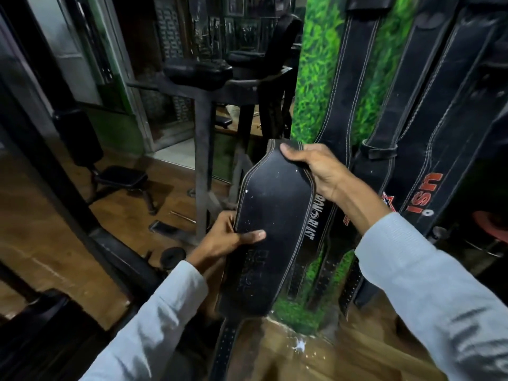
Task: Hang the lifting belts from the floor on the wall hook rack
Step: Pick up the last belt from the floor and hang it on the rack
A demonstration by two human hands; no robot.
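The held belt [270, 215] looks like smooth, faintly glossy black leather with pale stitching; floor [49, 243] is polished wood.

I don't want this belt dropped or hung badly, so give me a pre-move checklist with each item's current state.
1. Left hand has a grip on the held belt: ok, thumb over the face near the wide middle.
2. Right hand has a grip on the narrower upper end: ok.
3. Belt clear of the floor: cannot tell, the perforated tail hangs low.
4. Free hook on the rack: cannot tell, no hook is in view.
5. Space beside the hanging belts: cannot tell, several already crowd the green wall.
6. Buckle end located: cannot tell, no buckle shows.
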